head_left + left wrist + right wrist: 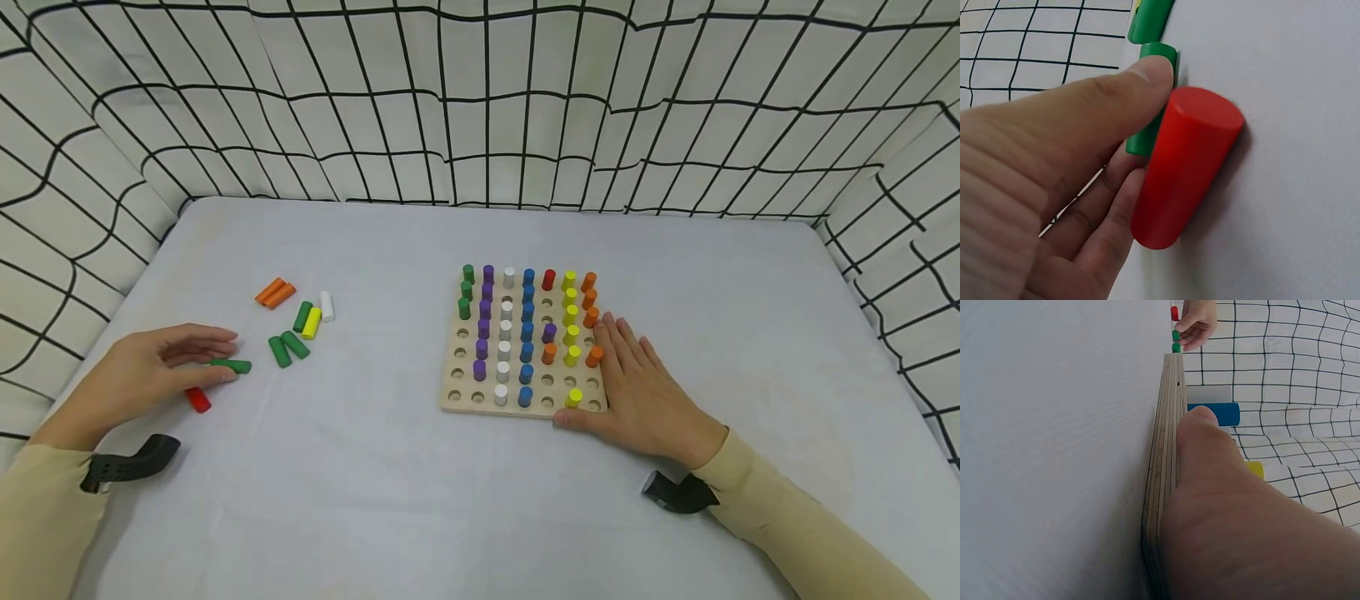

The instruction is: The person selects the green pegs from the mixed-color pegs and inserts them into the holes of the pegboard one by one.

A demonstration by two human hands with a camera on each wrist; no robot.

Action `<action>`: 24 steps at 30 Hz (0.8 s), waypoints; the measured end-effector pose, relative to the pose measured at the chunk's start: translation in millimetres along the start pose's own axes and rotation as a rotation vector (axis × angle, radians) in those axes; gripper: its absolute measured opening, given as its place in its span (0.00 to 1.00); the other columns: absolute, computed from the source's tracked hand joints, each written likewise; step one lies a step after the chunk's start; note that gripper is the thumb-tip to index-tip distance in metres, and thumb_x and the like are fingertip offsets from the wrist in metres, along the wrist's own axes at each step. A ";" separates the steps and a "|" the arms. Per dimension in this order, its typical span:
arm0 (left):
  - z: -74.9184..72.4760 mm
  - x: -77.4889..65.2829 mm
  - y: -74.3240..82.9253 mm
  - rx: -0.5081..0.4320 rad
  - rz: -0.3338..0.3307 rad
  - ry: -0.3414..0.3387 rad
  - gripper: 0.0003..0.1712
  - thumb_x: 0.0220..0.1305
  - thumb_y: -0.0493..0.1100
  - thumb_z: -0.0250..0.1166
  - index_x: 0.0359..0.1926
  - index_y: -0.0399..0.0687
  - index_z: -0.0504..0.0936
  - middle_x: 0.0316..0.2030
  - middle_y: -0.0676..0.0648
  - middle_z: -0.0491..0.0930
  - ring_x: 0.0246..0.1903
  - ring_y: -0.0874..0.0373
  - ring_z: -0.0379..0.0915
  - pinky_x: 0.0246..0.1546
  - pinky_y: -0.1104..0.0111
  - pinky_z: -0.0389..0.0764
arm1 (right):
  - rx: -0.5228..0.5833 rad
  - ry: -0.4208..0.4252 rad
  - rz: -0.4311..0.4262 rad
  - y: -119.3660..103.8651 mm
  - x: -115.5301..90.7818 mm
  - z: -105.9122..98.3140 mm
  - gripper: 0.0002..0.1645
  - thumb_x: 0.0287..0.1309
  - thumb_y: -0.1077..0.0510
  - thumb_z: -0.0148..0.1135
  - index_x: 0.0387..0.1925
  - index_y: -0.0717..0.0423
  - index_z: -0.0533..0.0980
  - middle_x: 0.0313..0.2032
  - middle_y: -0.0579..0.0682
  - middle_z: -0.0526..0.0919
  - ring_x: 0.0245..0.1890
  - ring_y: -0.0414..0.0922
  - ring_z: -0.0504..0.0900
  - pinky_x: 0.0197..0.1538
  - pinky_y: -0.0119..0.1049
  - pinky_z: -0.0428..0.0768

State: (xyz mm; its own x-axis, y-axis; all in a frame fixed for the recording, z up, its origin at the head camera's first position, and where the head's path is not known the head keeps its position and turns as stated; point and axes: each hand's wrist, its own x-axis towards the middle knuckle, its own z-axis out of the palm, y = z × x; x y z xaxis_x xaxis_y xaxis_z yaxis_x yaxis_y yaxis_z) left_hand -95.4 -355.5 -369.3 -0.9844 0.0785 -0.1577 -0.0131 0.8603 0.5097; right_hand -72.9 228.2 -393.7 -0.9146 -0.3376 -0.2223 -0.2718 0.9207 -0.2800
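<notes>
"Where the left hand (161, 362) reaches, what is it handling?"

"A green peg (243, 367), on the left side of the counter (360, 483). The thumb lies across it and the fingers curve behind; I cannot tell whether they really grasp it."

"And close around that?"

"A red peg (198, 401) lies just beside the thumb. Near the fingertips are three more loose pegs in green (280, 352), then a yellow one (312, 323) touching or nearly touching one of them, a white one (326, 306), and two orange pegs (281, 295) side by side."

"Where is the board?"

"The wooden pegboard (467, 385) lies well apart, right of the loose pegs. Most of its columns hold a single colour: green, purple, white, blue, yellow, orange. One mixes red (549, 279), purple (550, 332) and orange (549, 353), with bare holes between."

"What about the other hand?"

"The right hand (648, 396) grasps nothing: its fingers stretch along the board's right side, thumb at the near edge."

"Further out?"

"Beige sleeves (810, 525), a black device (142, 461) at the left wrist, another (681, 493) at the right, and black wire mesh (487, 98) around the counter."
</notes>
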 end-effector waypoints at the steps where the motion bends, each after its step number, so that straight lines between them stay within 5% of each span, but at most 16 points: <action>1: 0.2 0.3 0.5 0.007 -0.001 -0.002 0.34 0.57 0.57 0.78 0.61 0.48 0.82 0.44 0.72 0.85 0.39 0.97 0.67 0.37 0.94 0.70 | 0.000 0.000 0.001 0.1 0.0 0.0 0.81 0.51 0.10 0.50 0.82 0.61 0.35 0.84 0.60 0.34 0.85 0.62 0.36 0.83 0.67 0.44; 5: 1.7 1.3 4.0 0.039 0.005 -0.009 0.35 0.58 0.58 0.78 0.62 0.49 0.82 0.52 0.47 0.90 0.39 0.99 0.64 0.38 0.95 0.67 | 0.003 -0.003 0.003 -0.2 0.2 -0.2 0.81 0.51 0.10 0.50 0.82 0.61 0.35 0.84 0.60 0.34 0.85 0.62 0.36 0.83 0.67 0.44; 8: 2.9 1.6 7.2 0.053 0.018 0.000 0.34 0.58 0.58 0.78 0.62 0.50 0.82 0.53 0.40 0.88 0.39 0.98 0.64 0.37 0.94 0.68 | 0.005 -0.004 0.005 -0.4 0.5 -0.4 0.81 0.51 0.10 0.51 0.82 0.61 0.35 0.84 0.60 0.34 0.85 0.62 0.36 0.83 0.67 0.44; 13: 3.4 1.2 10.7 0.056 0.054 0.028 0.28 0.59 0.53 0.78 0.59 0.51 0.84 0.45 0.45 0.90 0.37 0.94 0.68 0.35 0.93 0.71 | 0.002 -0.006 0.008 -0.6 1.1 -0.7 0.82 0.50 0.10 0.51 0.82 0.61 0.35 0.84 0.60 0.34 0.85 0.62 0.36 0.83 0.67 0.43; 19: 4.3 0.4 16.2 0.061 0.080 0.033 0.26 0.62 0.51 0.76 0.59 0.49 0.84 0.49 0.42 0.90 0.37 0.95 0.68 0.35 0.92 0.72 | 0.004 -0.008 0.010 -1.2 0.5 -1.6 0.82 0.50 0.10 0.51 0.82 0.61 0.34 0.84 0.60 0.34 0.85 0.62 0.36 0.83 0.67 0.43; 24: 3.2 -0.8 19.3 0.016 0.094 0.024 0.24 0.66 0.49 0.74 0.60 0.50 0.83 0.44 0.71 0.84 0.39 0.95 0.69 0.36 0.93 0.75 | 0.004 -0.007 0.010 -1.3 0.5 -1.5 0.82 0.50 0.10 0.52 0.82 0.61 0.35 0.84 0.60 0.34 0.85 0.62 0.36 0.83 0.67 0.43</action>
State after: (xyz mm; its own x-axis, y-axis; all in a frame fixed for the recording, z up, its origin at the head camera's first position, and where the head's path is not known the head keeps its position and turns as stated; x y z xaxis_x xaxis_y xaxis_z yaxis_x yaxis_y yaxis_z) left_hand -94.3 -337.3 -362.0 -0.9850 0.1478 -0.0894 0.0825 0.8575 0.5079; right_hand -73.5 227.2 -392.1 -0.9151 -0.3301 -0.2316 -0.2617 0.9232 -0.2816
